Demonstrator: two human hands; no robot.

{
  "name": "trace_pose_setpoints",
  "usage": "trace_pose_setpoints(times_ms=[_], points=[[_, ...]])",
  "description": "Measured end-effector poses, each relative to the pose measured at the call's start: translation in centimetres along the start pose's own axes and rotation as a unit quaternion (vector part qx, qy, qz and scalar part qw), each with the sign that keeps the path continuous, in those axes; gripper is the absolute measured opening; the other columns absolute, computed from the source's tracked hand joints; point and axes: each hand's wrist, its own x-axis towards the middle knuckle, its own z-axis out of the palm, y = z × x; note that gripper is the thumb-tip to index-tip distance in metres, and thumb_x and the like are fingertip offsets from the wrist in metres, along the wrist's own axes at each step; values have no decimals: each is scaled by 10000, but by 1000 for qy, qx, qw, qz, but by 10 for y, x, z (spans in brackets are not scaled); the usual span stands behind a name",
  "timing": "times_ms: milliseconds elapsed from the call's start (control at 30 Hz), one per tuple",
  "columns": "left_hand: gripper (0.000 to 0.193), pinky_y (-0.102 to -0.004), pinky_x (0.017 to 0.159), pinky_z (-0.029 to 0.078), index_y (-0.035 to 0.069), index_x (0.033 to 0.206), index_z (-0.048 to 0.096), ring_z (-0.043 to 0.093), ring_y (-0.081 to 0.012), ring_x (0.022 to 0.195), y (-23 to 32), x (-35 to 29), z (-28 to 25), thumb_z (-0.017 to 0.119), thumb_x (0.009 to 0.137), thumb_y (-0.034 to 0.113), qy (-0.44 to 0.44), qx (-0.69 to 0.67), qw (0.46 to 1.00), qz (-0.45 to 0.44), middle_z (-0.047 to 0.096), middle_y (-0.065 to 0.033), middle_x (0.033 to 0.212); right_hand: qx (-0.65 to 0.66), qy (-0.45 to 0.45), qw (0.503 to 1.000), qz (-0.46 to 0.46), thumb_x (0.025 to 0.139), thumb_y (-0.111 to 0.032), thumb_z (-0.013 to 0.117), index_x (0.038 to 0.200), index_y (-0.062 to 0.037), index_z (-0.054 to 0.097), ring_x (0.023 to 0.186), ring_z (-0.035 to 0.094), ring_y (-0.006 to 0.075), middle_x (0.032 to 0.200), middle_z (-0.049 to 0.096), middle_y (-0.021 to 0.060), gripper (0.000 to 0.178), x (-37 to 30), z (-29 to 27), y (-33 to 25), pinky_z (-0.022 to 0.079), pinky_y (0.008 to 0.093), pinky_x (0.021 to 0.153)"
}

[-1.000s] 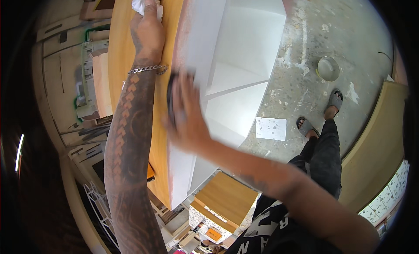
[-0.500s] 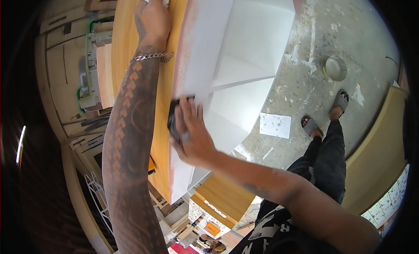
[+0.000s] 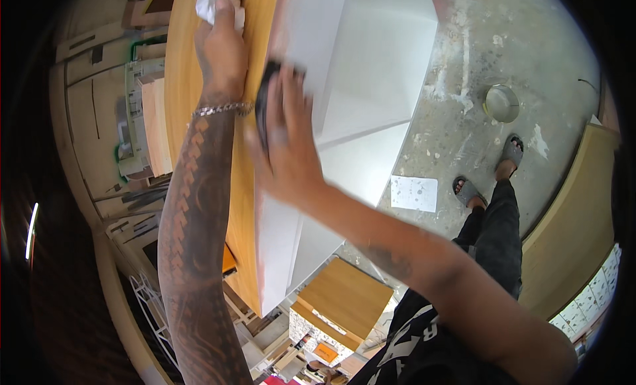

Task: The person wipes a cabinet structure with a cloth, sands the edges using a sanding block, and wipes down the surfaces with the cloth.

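A large cabinet lies across the view, with a wood-grain panel [image 3: 185,67] and a white front edge [image 3: 275,252] beside open white compartments [image 3: 377,60]. Reddish-brown smears run along the white edge. At the upper left, my left hand [image 3: 224,64] rests on the wood-grain panel, its fingers closed on a crumpled white cloth or paper [image 3: 211,2]. My right hand [image 3: 291,150], slightly blurred, presses a flat black block [image 3: 267,87] against the white edge. The fingers lie over the block and hide much of it; its underside is out of sight.
On the stained concrete floor are a round metal tin [image 3: 502,103] and a white sheet [image 3: 414,193]. My sandalled feet [image 3: 470,191] stand right of the cabinet. A wood-topped unit [image 3: 351,292] is near the bottom, and a curved board [image 3: 563,233] is at the right.
My right hand has slid the black block up along the white edge, away from me. My left hand and the white wad stay on the panel; the view has shifted slightly.
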Motion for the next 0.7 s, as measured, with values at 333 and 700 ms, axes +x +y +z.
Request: trace_pose_setpoints(times_ms=[333,700], points=[[558,-340,953,453,-71,1273,625,591,-207,1078,4,2,-7,488,1066,429,-22,-107,994,27,669,-118,1209,-25,108,990,-82,1011,-313,532,1514,167,214,1474,194,560,1609,147,359,765,117,-19,25,186,672,1179],[512,-254,828,463,-88,1214,649,580,-130,932,-18,3,-30,554,1060,391,11,-177,984,25,651,-44,1067,-10,-14,998,-65,994,-266,562,1529,163,157,1460,169,610,1596,101,407,796,-16,11,-6,186,702,1164]])
